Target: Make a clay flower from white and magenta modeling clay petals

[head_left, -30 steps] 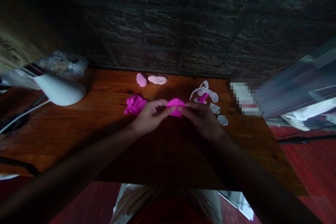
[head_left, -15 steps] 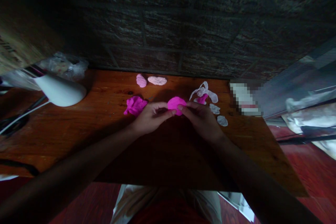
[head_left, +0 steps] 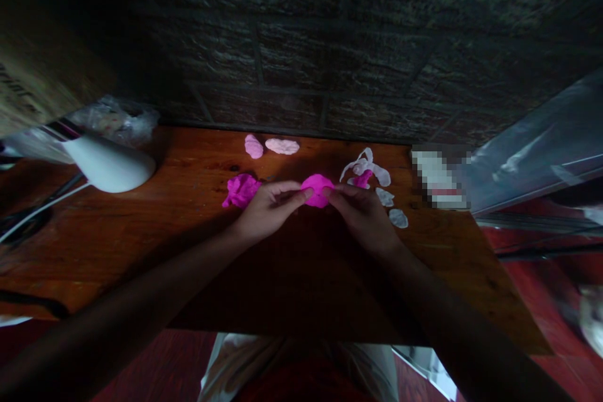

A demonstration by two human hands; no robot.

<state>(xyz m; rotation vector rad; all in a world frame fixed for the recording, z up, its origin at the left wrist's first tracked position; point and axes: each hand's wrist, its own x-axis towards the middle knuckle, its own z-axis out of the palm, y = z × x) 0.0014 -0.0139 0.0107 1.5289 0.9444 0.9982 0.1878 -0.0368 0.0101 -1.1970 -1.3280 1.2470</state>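
Note:
A flat, roundish piece of bright pink modelling clay is held over the wooden table between both hands. My left hand pinches its left edge, thumb on top. On the right edge, my right hand grips it the same way, its thumb pressed on the near side. A crumpled lump of the same pink clay lies just left of my left hand. Beyond my right hand sits a white petal-like clay shape with a bit of bright pink at it. Two small flat whitish pieces rest nearby.
Two paler pink clay lumps lie by the dark brick wall. At left stand a white conical object with a cable, a plastic bag and a cardboard box. A pixelated item is at the table's right end.
My thumbs have shifted on the pink clay: the left one now reaches higher onto it, the right one sits nearer its edge. The lumps on the table stay put.

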